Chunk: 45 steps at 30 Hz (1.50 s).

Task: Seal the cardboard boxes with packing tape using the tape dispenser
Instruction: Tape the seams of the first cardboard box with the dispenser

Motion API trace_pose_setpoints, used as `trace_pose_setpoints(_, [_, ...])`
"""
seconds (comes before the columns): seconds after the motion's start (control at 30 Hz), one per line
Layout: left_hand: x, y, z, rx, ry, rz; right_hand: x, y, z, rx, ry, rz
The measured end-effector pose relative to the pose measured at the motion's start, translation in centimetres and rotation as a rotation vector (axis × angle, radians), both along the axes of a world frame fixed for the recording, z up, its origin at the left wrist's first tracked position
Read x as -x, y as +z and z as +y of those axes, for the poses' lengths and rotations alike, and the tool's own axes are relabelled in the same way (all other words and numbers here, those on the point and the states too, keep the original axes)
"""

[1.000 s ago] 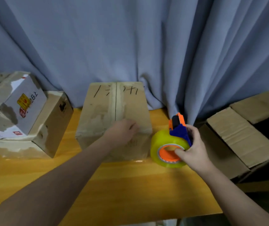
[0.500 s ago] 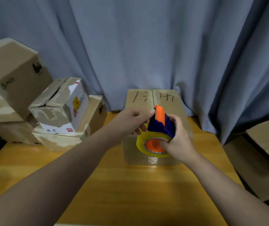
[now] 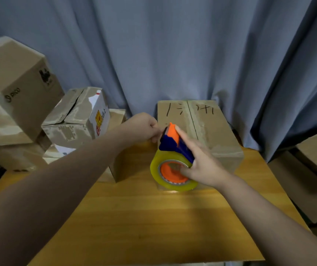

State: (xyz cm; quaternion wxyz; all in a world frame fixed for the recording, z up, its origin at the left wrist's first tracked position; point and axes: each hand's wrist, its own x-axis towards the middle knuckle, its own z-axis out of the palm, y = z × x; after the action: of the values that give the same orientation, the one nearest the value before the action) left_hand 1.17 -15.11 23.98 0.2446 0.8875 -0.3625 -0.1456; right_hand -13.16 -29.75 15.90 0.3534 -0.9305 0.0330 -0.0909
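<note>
Right hand (image 3: 202,166) lifted the tape dispenser (image 3: 173,148) off the surface (image 3: 153,217), where it sat to the right of the marked box (image 3: 211,127). It now holds the dispenser up in front of that box's near face, index finger laid along the orange head. Left hand (image 3: 144,127) left the box top and now sits curled just left of the dispenser head, touching its blue edge; can't tell if it pinches tape. View swung left, so more of the box stack (image 3: 19,89) at the surface's left edge shows.
</note>
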Motion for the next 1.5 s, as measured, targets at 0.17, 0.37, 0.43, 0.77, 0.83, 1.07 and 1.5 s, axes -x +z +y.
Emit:
trace_pose_setpoints(0.17, [-0.6,-2.4,1.9,0.070,0.023,0.124,0.2,2.3,-0.8,0.250,0.011,0.126])
trace_pose_setpoints(0.37, [-1.8,-8.2,5.7,0.184,0.226,0.275,2.6,3.8,-3.4,0.858,0.036,0.366])
trace_pose_setpoints(0.43, [-0.9,-9.8,5.6,0.239,0.284,0.326,2.2,4.5,-3.4,0.951,0.033,0.387])
trace_pose_setpoints(0.77, [0.1,-12.2,4.5,0.290,0.478,0.239,-1.9,6.5,-0.4,1.330,0.120,0.475])
trace_pose_setpoints(0.83, [0.0,-12.6,4.5,0.302,0.500,0.236,-2.5,6.4,0.0,1.349,0.130,0.497])
trace_pose_setpoints(1.07, [-0.3,-13.2,4.3,0.336,0.540,0.236,-3.8,6.8,0.8,1.344,0.128,0.602])
trace_pose_setpoints(1.5, [-0.4,-16.5,2.6,0.198,0.591,0.400,-5.1,6.4,2.3,1.382,0.164,0.679])
